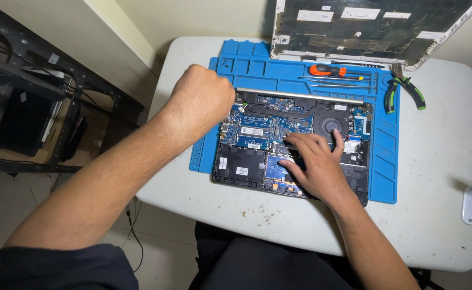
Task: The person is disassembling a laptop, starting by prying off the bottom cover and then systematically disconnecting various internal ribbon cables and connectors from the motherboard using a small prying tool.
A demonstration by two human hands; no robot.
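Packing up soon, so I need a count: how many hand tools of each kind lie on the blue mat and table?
Screwdriver with orange handle: 1
Pliers with green-and-black handles: 1
Thin metal tools beside the screwdriver: about 2, hard to separate
Total: about 4

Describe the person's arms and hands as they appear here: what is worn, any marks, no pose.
Both forearms are bare and hairy, with no watch, ring, glove or wrist strap in view. The left hand and right hand show nothing on them. A dark navy sleeve covers the left upper arm at the picture's bottom edge. No right sleeve shows.
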